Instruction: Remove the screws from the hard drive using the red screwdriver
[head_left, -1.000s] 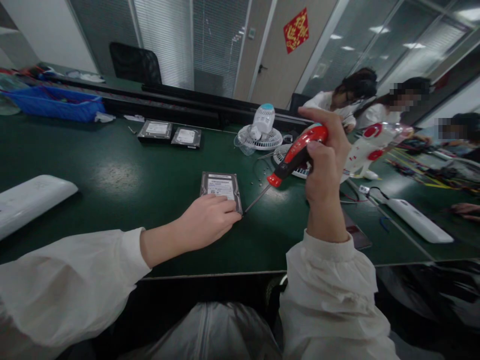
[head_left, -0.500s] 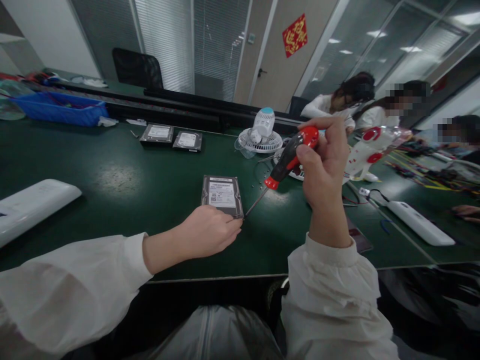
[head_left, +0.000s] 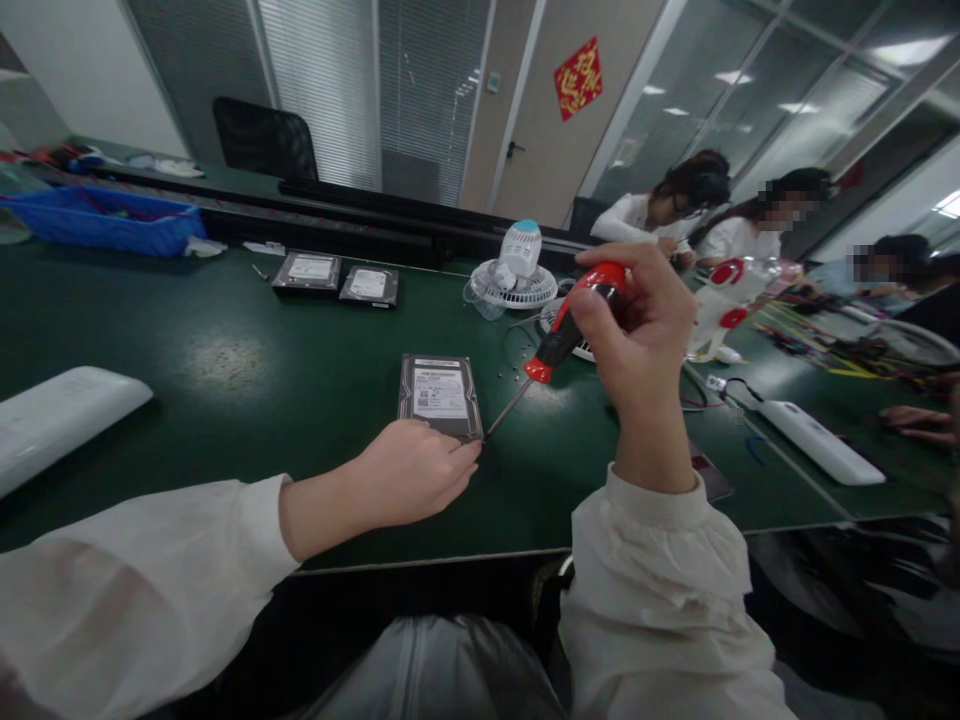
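A hard drive (head_left: 440,392) with a white label lies on the green table in the head view. My left hand (head_left: 411,468) is closed at its near edge, fingertips pressed by the near right corner; its palm side is hidden. My right hand (head_left: 637,325) grips a red and black screwdriver (head_left: 561,340) by the handle. The shaft slants down to the left, and the tip is at that corner of the drive, close to my left fingertips. Whether a screw sits under the tip is too small to tell.
Two more hard drives (head_left: 369,285) lie farther back. Small screws (head_left: 516,376) are scattered right of the drive, before a white fan (head_left: 517,262). White casings (head_left: 71,415) lie at the left and right. A blue bin (head_left: 105,218) stands back left. Other people (head_left: 679,195) sit at the right.
My right hand has turned the screwdriver handle slightly, and its fingers have shifted on it. The tip stays at the drive's corner. My left hand has hardly moved; the view has shifted a little.
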